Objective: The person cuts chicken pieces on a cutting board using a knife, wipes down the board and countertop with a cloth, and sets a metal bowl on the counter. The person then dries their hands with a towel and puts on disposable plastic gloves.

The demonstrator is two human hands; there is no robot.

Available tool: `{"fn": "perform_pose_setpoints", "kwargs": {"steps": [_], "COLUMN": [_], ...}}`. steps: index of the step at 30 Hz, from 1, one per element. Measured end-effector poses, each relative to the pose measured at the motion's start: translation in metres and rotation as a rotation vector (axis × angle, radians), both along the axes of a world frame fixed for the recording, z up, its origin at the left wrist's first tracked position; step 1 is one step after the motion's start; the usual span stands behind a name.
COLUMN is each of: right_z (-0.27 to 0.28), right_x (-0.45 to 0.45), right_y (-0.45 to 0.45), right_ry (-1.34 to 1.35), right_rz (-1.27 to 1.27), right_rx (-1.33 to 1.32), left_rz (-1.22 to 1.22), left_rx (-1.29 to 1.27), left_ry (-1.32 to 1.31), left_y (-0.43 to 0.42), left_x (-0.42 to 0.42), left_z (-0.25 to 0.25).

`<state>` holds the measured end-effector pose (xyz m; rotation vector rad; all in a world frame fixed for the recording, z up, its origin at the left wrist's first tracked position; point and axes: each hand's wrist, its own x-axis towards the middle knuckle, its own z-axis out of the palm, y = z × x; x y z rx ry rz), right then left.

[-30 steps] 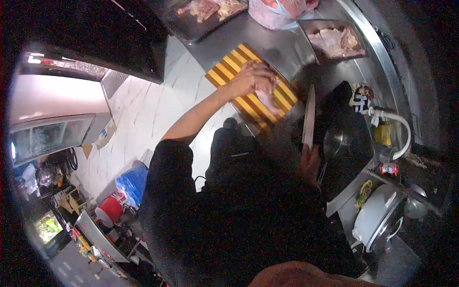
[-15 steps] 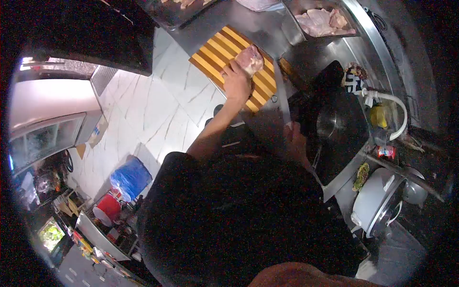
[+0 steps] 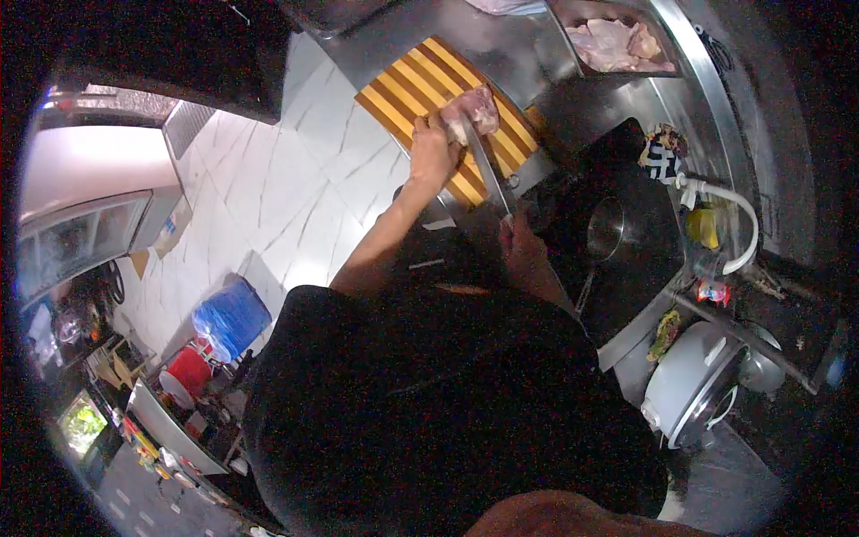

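A piece of raw chicken (image 3: 481, 103) lies on the striped wooden cutting board (image 3: 407, 80). My left hand (image 3: 433, 150) is closed on its near left end, with the fingertips partly hidden. In my right hand (image 3: 523, 249) is the handle of a knife (image 3: 489, 168). The blade slants up across the board, and its tip end meets the chicken just right of my left fingers. Whether the edge has gone into the meat, I cannot tell.
A metal tray (image 3: 622, 70) of raw chicken stands at the back right of the steel counter (image 3: 376, 45). To the right is a dark sink (image 3: 640, 259) with a white faucet (image 3: 747, 201). A white pot (image 3: 689, 376) sits lower right; a blue bag (image 3: 233, 318) is on the left.
My right hand has come up and left, bringing the knife's blade over the board onto the chicken. My left hand stays on the meat. The view has shifted slightly.
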<state>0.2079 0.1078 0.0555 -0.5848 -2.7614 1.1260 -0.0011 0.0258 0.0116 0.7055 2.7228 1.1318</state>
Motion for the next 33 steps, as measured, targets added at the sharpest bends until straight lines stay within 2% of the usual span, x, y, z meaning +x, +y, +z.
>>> {"fn": "perform_pose_setpoints", "kwargs": {"steps": [4,7,12,18,21,22,24,26,28,29,33], "right_z": [0.001,0.001,-0.003,0.008,0.000,-0.001,0.001,-0.026,0.004,0.006,-0.016], "right_x": [-0.002,-0.004,-0.005,-0.022,-0.033,-0.044,-0.076,-0.114,-0.146,-0.150,-0.121], "right_y": [-0.001,-0.002,0.001,-0.006,-0.005,-0.003,0.003,0.022,0.025,0.027,0.023], "right_ry": [0.011,-0.042,-0.123,-0.074,-0.270,-0.317,-0.353,-0.325,-0.285,-0.232,-0.251], "right_rz": [-0.003,-0.030,-0.021,0.035,-0.020,-0.054,-0.126,-0.047,0.048,0.129,-0.027], "right_rx": [0.091,0.068,0.086,0.164,0.201,0.174,0.085,0.142,0.164,0.223,0.149], "left_rz": [-0.055,0.009,-0.013,-0.022,0.017,0.036,-0.004,-0.022,-0.009,-0.005,-0.004], "left_rx": [-0.003,0.012,0.038,-0.014,-0.031,-0.032,-0.016,-0.052,-0.134,-0.159,-0.237], "left_ry": [0.099,0.030,0.069,0.079,0.019,-0.012,0.088,0.169,0.234,0.189,0.043], "left_y": [0.000,0.002,0.002,0.002,0.006,0.006,0.004,0.001,0.002,0.002,0.005], "left_x": [-0.003,-0.003,-0.005,0.000,0.002,0.002,0.003,0.005,0.007,0.009,0.005], "left_z": [-0.007,-0.007,-0.011,0.014,0.007,0.006,0.007,0.005,0.001,0.005,0.010]}}
